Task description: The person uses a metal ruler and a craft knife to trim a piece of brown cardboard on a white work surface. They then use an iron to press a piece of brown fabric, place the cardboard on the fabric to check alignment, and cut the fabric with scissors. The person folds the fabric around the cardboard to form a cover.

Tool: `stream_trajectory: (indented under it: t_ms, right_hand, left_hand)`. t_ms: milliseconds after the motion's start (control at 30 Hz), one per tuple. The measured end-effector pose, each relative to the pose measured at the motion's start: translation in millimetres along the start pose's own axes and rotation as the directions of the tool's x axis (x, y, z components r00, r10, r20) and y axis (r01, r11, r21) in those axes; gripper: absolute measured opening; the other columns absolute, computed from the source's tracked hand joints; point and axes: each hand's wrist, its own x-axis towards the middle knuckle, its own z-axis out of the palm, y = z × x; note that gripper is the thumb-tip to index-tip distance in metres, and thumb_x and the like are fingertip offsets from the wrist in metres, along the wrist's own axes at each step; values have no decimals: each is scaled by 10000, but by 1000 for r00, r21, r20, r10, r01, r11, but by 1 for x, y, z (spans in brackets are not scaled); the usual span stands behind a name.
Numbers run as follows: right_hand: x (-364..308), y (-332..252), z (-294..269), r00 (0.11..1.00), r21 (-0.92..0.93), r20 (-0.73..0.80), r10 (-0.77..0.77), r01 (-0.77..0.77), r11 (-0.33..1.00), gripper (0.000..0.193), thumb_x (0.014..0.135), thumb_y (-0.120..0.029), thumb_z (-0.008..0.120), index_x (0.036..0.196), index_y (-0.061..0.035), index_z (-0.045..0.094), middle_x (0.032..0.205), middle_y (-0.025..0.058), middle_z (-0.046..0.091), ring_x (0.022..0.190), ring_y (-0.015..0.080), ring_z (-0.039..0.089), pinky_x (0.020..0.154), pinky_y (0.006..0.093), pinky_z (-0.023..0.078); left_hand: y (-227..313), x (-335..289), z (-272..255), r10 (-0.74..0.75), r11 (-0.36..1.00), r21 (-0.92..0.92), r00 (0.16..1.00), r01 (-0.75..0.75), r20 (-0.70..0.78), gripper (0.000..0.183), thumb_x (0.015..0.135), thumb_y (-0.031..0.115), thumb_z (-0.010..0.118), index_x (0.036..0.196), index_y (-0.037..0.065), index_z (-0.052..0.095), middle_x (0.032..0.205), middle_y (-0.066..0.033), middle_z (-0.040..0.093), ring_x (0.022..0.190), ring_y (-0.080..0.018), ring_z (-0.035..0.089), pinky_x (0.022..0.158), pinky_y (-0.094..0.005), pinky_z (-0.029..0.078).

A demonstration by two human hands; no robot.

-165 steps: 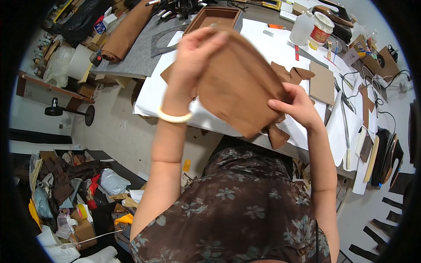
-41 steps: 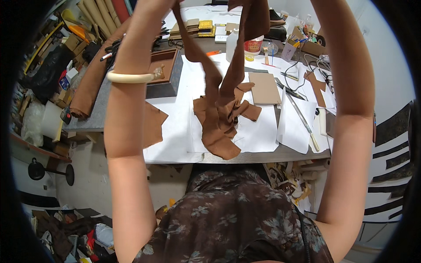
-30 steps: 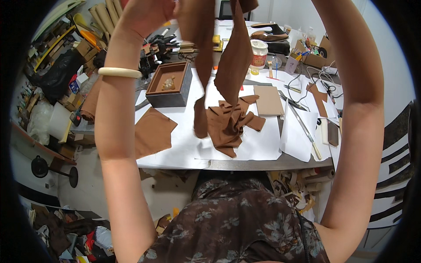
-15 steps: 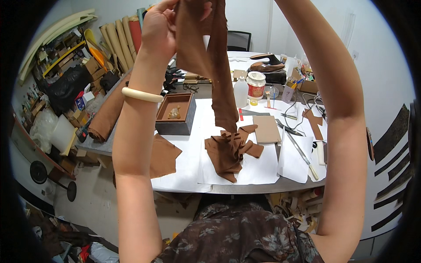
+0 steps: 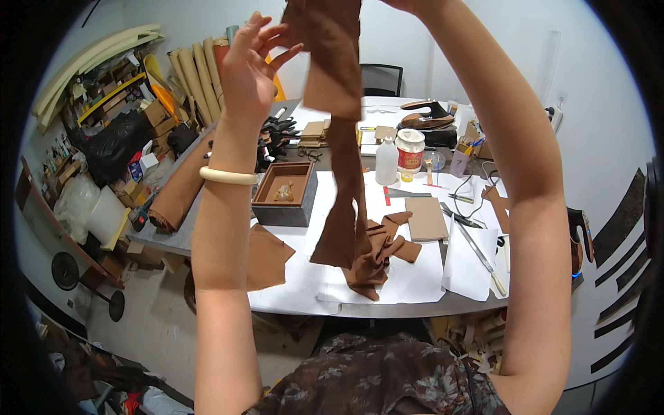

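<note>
Long brown pieces of thin, soft fabric or leather hang from above the top edge down to the table. Their lower ends meet a crumpled brown heap on white paper. Beside the hanging material, my left hand is raised with its fingers spread, and nothing shows in its grasp. Only the wrist side of my right hand shows at the top edge; its fingers are out of frame, so what it holds is hidden. Another flat brown piece lies by my left forearm.
On the table stand an open grey box, a white plastic bottle and a jar with a red label. A beige board and a long metal tool lie to the right. A brown roll rests at the left.
My left hand has come off the brown material and spread its fingers. The right hand has come lower into view at the top, and the hanging pieces have swung and dropped onto the heap.
</note>
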Motion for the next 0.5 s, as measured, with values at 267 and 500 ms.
stream_trajectory:
  t_ms: [267, 500]
  right_hand:
    - [27, -4, 32, 998, 6, -26, -51, 51, 999, 294, 1091, -301, 576, 1198, -55, 693, 1150, 106, 757, 1059, 256, 732, 974, 422, 591]
    - [47, 13, 10, 977, -94, -206, -57, 38, 995, 240, 1102, -197, 527, 1033, -67, 716, 953, 89, 743, 842, 248, 722, 815, 406, 612]
  left_hand:
    - [-68, -101, -8, -455, 838, -146, 821, 526, 345, 1079, 919, 906, 399, 1540, 28, 496, 1499, -208, 580, 1356, -333, 580, 1171, -489, 452]
    - [-77, -158, 23, -495, 846, 294, 860, 445, 123, 550, 922, 290, 847, 1318, -35, 647, 1260, -107, 720, 1138, -176, 668, 1004, -321, 521]
